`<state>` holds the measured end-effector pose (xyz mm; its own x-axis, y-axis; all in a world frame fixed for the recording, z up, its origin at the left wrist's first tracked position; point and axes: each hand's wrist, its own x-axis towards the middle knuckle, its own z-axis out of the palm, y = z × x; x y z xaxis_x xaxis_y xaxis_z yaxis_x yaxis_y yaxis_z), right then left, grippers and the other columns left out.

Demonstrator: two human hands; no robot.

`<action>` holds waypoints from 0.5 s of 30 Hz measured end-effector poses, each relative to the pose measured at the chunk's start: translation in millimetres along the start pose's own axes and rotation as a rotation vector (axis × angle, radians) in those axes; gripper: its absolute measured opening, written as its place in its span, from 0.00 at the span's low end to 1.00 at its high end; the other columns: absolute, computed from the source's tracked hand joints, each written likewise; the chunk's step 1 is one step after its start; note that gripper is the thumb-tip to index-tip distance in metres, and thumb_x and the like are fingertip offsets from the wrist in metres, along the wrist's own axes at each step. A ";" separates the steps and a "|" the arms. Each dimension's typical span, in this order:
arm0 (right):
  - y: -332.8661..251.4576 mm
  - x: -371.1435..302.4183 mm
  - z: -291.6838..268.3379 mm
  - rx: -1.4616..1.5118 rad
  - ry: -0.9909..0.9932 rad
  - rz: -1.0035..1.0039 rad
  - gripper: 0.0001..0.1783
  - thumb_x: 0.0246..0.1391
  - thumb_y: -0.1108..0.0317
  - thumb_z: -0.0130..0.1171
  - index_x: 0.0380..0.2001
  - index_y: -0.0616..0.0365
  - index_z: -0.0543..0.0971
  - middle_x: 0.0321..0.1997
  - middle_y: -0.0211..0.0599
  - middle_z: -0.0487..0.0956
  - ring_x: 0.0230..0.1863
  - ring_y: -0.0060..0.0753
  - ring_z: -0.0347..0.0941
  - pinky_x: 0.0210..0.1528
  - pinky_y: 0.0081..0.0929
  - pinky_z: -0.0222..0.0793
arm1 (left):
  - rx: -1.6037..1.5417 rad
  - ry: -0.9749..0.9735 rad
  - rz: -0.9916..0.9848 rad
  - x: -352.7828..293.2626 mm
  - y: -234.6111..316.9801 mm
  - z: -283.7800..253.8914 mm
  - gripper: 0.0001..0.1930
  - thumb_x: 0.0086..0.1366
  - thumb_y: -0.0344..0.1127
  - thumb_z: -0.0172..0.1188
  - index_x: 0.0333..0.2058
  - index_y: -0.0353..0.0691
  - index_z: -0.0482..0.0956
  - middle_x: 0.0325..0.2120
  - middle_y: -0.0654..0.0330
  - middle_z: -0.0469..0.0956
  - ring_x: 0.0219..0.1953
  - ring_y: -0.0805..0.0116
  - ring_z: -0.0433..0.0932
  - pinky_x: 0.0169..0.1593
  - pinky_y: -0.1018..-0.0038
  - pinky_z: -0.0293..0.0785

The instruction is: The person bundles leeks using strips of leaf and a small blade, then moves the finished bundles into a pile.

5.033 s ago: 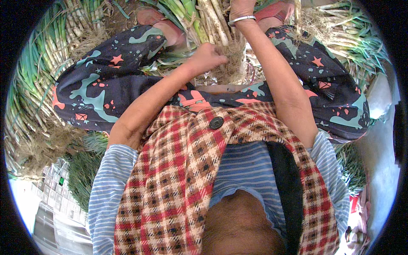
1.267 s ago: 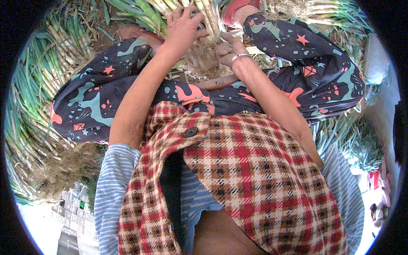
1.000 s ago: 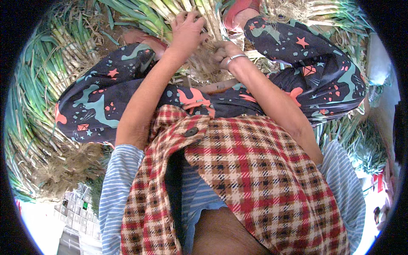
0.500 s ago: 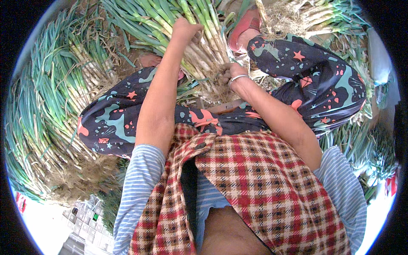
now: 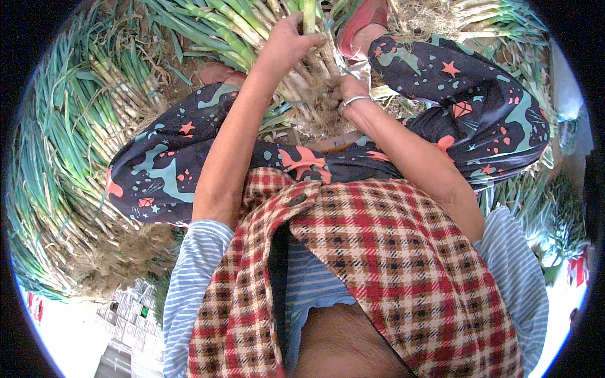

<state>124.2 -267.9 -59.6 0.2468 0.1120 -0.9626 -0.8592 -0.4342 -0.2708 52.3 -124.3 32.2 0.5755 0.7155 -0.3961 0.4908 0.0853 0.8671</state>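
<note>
Left hand (image 5: 287,50): our fingers curled nearly closed round smooth, thick green-onion stalk (image 5: 309,17). Right hand (image 5: 353,91): fingers bent at wiry roots (image 5: 318,121), grip hidden. Green-onion bundle (image 5: 296,87) slants between our red shoes (image 5: 360,26); long-leaved heap (image 5: 82,164) leftward.

A brown earthen floor (image 5: 189,67) bears a long heap of leeks (image 5: 66,170) at left, roots toward its lower end. A stray leaf strip (image 5: 179,75) lies beside it. At upper right rests a smaller leek pile (image 5: 472,24). In the middle, a leek bundle (image 5: 296,88) slants over leafy scraps (image 5: 274,122), its contact below hidden.
</note>
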 end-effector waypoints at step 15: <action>-29.4 -36.0 1.2 -0.090 -0.193 0.187 0.05 0.50 0.76 0.47 0.21 0.56 0.67 0.10 0.20 0.53 0.09 0.17 0.45 0.12 0.20 0.43 | 0.337 0.170 0.011 5.6 -55.0 23.9 0.18 0.46 0.36 0.61 0.35 0.34 0.71 0.31 0.42 0.76 0.38 0.46 0.75 0.42 0.63 0.71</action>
<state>140.0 -258.1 -17.0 -0.0100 0.1869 -0.9823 -0.8365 -0.5399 -0.0942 44.2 -141.6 -25.0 0.4791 0.8223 -0.3071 0.6893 -0.1358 0.7117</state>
